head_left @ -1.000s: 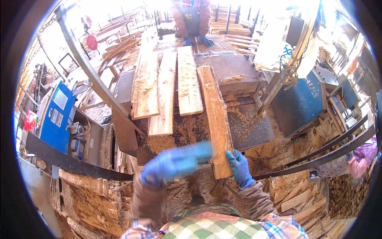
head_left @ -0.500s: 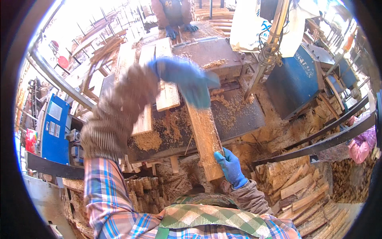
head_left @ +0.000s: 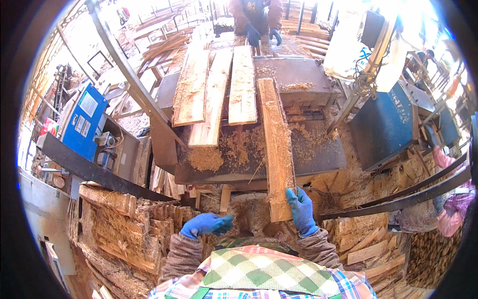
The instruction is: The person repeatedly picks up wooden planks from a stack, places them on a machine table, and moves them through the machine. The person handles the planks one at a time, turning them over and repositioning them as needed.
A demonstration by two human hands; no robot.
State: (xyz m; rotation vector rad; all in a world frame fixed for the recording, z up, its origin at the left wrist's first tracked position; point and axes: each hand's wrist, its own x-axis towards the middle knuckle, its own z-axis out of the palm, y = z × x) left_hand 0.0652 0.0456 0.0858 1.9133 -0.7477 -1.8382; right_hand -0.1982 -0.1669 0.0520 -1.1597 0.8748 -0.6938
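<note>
A long rough wooden board (head_left: 277,144) dusted with sawdust points away from me, its near end past the edge of the dark machine table (head_left: 234,182). My right hand (head_left: 301,209), in a blue glove, grips the right edge of this board near that end. To the left of the board's near end, my left hand (head_left: 206,225) hangs in a blue glove with nothing in it, fingers stretched out to the right. Three paler boards, a left board (head_left: 192,89), a middle board (head_left: 213,99) and a right board (head_left: 243,87), lie side by side on the table, left of the held one.
Across the table stands a co-worker with gloved hands (head_left: 253,36). Blue machine housings stand left (head_left: 82,117) and right (head_left: 383,124). A curved black bar (head_left: 99,167) crosses at left, another (head_left: 398,197) at right. Stacked offcuts (head_left: 117,224) flank me; at far right is another person in pink (head_left: 450,214).
My left hand has come off the board, drawing back from over the table to near my body. My right hand still holds the board's near end. The whole view has shifted.
</note>
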